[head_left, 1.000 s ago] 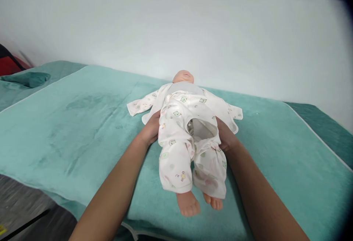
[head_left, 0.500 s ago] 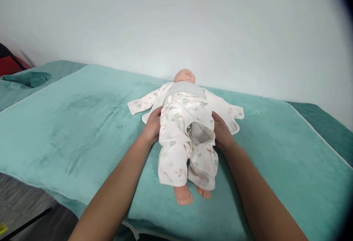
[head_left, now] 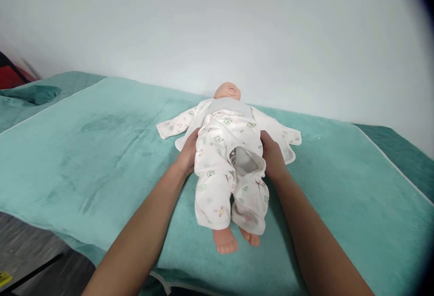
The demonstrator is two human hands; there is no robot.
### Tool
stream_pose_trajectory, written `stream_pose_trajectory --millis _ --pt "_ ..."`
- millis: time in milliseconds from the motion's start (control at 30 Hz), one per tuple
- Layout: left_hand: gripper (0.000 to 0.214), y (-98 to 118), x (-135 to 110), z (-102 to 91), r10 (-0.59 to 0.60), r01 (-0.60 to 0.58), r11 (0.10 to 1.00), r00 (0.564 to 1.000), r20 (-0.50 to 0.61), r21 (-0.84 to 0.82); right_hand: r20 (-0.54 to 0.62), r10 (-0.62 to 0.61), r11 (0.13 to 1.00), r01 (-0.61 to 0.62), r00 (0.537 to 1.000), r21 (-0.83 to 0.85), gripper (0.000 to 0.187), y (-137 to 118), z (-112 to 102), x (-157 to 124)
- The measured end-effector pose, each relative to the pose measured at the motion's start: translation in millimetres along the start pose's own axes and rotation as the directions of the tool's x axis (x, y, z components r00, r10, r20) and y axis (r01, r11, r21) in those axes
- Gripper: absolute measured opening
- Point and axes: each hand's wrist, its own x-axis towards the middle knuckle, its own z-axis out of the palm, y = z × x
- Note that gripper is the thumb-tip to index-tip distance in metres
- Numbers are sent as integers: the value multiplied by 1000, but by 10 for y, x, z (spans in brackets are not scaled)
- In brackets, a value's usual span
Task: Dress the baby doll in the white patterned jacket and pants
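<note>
A baby doll (head_left: 228, 91) lies on its back, head toward the wall and bare feet toward me. White printed baby pants (head_left: 217, 160) cover its legs and reach up over its belly. A gap opens in them near the crotch, showing a grey lining. Under the doll a white baby jacket (head_left: 271, 126) lies spread open with both sleeves out to the sides. My left hand (head_left: 189, 152) grips the left side of the pants at the hip. At the opposite hip my right hand (head_left: 273, 156) holds the other side. The fingertips of both hands are hidden behind the cloth.
A green plush cover (head_left: 101, 160) with white-edged seams spreads over the bed. Behind it rises a white wall (head_left: 217, 34). Something red and black (head_left: 11, 73) stands at the far left. Below the bed's front-left edge, grey floor (head_left: 30, 237) shows.
Both hands stay at the sides of the pants. The waistband sits very slightly higher in view, and the crotch gap has shifted a little. The camera view has moved slightly.
</note>
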Motion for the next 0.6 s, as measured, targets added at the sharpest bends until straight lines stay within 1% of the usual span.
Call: stream_pose_trajectory --millis 67,167,233,367,467,600 --pt "34 30 -27 23 -46 47 998 998 38 -38 -2 20 999 -19 1000 28 12 -20 1 8" --pt "39 67 -56 53 -69 70 997 997 39 -35 21 83 987 -86 996 135 16 -15 18 32" --pt "41 73 -66 61 -61 62 998 998 30 -28 24 115 975 -118 993 189 21 9 33 50" --pt "42 13 -46 34 -19 19 1000 999 27 -17 -26 172 965 -163 985 203 28 62 63 81" --pt "41 -68 2 -13 26 -26 1000 999 27 -7 -46 195 952 -178 980 247 30 75 92 117" --pt "33 -145 65 -68 32 -32 999 999 -13 -4 -50 189 942 -166 981 292 27 120 132 209"
